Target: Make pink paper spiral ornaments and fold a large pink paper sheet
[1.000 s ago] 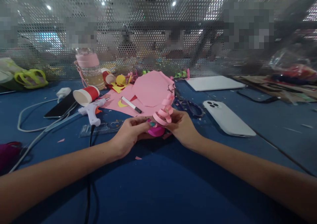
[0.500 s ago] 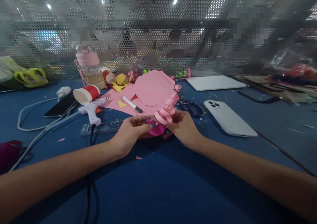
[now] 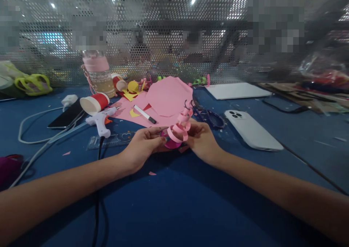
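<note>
both hands meet at table centre. the left hand (image 3: 141, 147) and right hand (image 3: 200, 139) pinch a light pink paper spiral (image 3: 178, 125) over a magenta paper disc (image 3: 171, 143), fingers closed on the pair just above the blue table (image 3: 174, 210). compared with half a second earlier, the spiral's free end sits lower and more compressed — the coil appears to be gathered toward the disc. behind lie pink paper sheets (image 3: 166, 98), a marker (image 3: 145, 115), a glue gun (image 3: 99, 121), scissors (image 3: 209, 118) and a white phone (image 3: 252, 130).
</note>
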{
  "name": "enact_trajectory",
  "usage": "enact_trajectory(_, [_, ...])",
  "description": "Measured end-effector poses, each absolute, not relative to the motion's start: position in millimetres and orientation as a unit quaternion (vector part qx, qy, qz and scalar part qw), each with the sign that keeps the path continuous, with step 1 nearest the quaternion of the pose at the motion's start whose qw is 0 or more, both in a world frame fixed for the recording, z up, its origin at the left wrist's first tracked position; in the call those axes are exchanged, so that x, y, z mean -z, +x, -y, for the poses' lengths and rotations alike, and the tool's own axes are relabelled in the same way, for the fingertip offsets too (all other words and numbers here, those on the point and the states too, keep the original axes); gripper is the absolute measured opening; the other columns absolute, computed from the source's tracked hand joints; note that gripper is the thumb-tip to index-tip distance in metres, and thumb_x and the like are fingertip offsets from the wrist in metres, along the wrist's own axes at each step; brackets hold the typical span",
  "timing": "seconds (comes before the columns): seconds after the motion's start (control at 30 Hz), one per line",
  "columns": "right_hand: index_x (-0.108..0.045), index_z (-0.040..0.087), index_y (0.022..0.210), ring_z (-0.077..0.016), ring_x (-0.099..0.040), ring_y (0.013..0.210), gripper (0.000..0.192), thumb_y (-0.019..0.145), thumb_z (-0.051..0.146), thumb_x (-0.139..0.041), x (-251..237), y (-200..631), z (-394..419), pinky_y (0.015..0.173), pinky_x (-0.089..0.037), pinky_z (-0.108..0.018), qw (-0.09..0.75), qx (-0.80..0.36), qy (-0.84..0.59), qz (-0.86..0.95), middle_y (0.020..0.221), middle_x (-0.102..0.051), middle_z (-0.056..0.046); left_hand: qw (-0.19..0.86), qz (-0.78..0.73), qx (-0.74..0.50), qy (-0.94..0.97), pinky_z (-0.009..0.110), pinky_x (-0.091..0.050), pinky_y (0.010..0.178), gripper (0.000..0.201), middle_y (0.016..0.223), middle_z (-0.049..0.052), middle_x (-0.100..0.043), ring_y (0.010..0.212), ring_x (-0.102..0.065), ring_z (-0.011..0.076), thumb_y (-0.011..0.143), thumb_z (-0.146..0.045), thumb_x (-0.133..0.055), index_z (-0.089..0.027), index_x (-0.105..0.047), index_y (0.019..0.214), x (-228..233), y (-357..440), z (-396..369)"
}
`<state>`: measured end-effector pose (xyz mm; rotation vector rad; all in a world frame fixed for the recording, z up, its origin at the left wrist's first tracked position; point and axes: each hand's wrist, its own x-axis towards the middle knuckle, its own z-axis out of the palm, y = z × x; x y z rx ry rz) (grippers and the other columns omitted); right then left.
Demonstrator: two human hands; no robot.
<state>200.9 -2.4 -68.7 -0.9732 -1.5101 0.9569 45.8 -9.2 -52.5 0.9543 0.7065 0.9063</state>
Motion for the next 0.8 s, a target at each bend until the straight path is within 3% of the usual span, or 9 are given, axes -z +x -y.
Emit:
enact_trajectory(0.2, [-0.061, 0.020, 0.059, -0.0093, -0.049, 0.055, 0.020, 0.057, 0.037, -0.070, 71.8, 201.8, 1.2, 0.035, -0.041, -0.018, 0.505, -0.441, -0.421, 0.611, 0.072, -0.052, 0.001, 0.733, -0.325, -0.416, 0.428, 0.025, -0.051, 0.071, 0.022, 0.077, 0.008, -0.070, 0.069, -0.064, 0.0129, 0.066, -0.007, -0.062, -0.010, -0.067, 0.088, 51.6, 46.4, 9.7])
enact_trajectory(0.3, [-0.060, 0.019, 0.058, -0.0096, -0.050, 0.055, 0.022, 0.054, 0.038, -0.072, 71.8, 200.6, 0.1, 0.040, -0.045, -0.020, 0.529, -0.437, -0.436, 0.583, 0.067, -0.055, 0.001, 0.733, -0.334, -0.425, 0.413, 0.022, -0.052, 0.067, 0.023, 0.074, 0.006, -0.069, 0.066, -0.063, 0.0114, 0.066, -0.005, -0.062, -0.010, -0.067, 0.087, 51.2, 46.1, 9.1])
enact_trajectory(0.47, [-0.064, 0.019, 0.075, -0.0140, -0.055, 0.054, 0.034, 0.051, 0.041, -0.072, 71.0, 198.9, -0.1, 0.036, -0.046, -0.025, 0.524, -0.479, -0.464, 0.529, 0.066, -0.061, -0.001, 0.738, -0.351, -0.434, 0.381, 0.023, -0.052, 0.065, 0.018, 0.069, 0.005, -0.068, 0.062, -0.062, 0.0114, 0.065, -0.006, -0.061, -0.010, -0.068, 0.081, 47.5, 46.1, 8.9])
enact_trajectory(0.63, [-0.060, 0.019, 0.061, -0.0116, -0.053, 0.054, 0.025, 0.055, 0.042, -0.070, 71.3, 199.3, 0.4, 0.041, -0.047, -0.024, 0.539, -0.447, -0.437, 0.564, 0.062, -0.056, 0.001, 0.726, -0.358, -0.424, 0.406, 0.024, -0.051, 0.067, 0.021, 0.072, 0.007, -0.068, 0.063, -0.062, 0.0120, 0.066, -0.009, -0.062, -0.009, -0.067, 0.086, 47.3, 46.8, 9.1])
enact_trajectory(0.8, [-0.058, 0.019, 0.059, -0.0110, -0.053, 0.059, 0.023, 0.058, 0.039, -0.069, 72.5, 199.9, 0.9, 0.043, -0.047, -0.021, 0.537, -0.426, -0.435, 0.584, 0.066, -0.055, 0.002, 0.718, -0.346, -0.420, 0.435, 0.026, -0.051, 0.071, 0.025, 0.074, 0.007, -0.069, 0.066, -0.063, 0.0130, 0.065, -0.009, -0.063, -0.010, -0.067, 0.090, 51.2, 47.6, 8.5])
